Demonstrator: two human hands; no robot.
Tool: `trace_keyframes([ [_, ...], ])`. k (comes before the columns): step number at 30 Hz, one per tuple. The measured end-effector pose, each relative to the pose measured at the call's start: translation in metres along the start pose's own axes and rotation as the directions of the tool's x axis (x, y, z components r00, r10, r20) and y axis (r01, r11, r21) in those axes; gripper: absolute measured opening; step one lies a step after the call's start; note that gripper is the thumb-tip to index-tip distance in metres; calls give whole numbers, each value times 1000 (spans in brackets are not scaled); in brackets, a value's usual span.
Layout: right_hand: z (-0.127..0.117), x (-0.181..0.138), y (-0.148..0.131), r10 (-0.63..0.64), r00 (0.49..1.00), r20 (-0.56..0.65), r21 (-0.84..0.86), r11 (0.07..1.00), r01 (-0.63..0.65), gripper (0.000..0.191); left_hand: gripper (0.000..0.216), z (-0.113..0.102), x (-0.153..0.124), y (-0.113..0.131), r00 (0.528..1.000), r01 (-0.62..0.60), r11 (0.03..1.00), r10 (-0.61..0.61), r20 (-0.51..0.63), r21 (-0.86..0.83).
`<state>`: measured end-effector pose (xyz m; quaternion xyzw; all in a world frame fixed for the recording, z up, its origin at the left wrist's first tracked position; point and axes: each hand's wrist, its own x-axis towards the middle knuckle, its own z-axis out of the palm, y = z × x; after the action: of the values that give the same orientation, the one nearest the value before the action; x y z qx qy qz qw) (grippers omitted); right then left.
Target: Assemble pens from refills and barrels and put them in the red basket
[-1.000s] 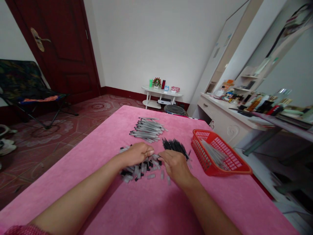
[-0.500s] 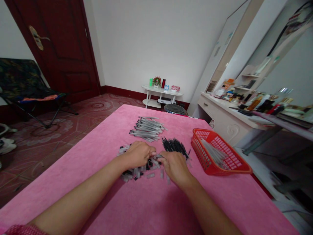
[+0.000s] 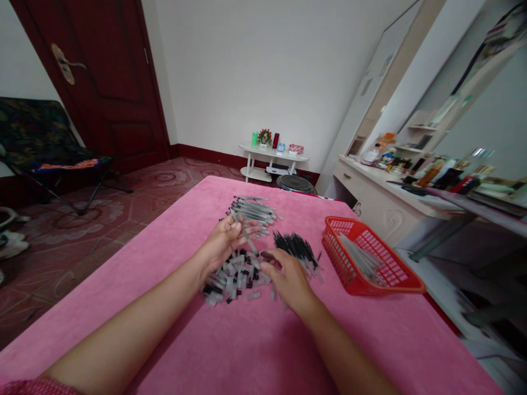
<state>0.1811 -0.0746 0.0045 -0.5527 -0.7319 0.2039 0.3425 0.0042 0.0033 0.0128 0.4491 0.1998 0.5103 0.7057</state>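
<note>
My left hand (image 3: 222, 238) is closed on a slim translucent pen (image 3: 249, 240), which slants with its lower end to the right. Close to that end is my right hand (image 3: 291, 278), its fingers curled in; blur hides what they hold, if anything. Below the hands lies a loose heap of clear and black pen caps (image 3: 233, 277). Capped pens (image 3: 255, 209) are stacked just beyond my left hand, which partly covers them. Dark-tipped pen refills (image 3: 295, 245) lie in a bunch beyond my right hand.
A red plastic basket (image 3: 340, 267) holding clear pen barrels (image 3: 362, 260) stands on the right of the pink-covered table (image 3: 173, 334). Further right is a dresser (image 3: 391, 211) crowded with bottles. A folding chair (image 3: 45, 142) stands at left by the door.
My hands were together over the caps. The left hand has moved up and away toward the stacked pens, turning to show the pen in it. My right hand has hardly moved.
</note>
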Motion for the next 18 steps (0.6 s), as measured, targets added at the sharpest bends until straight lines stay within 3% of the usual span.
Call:
trace_keyframes([
  [7,7,4,10,180,980,89,486,851,-200,35,24,6,-2,-8,1000,8,992,-9,-9,-127],
  [10,5,4,8,226,972,59,515,828,-223,32,27,5,-3,-13,999,44,994,-44,-2,-103],
  [15,-1,4,2,235,968,-88,414,892,-179,10,32,5,-6,-17,995,65,997,-67,-72,-31],
  [18,0,4,3,220,973,-67,409,896,-174,17,34,6,-7,-17,993,63,998,-64,-94,-18],
])
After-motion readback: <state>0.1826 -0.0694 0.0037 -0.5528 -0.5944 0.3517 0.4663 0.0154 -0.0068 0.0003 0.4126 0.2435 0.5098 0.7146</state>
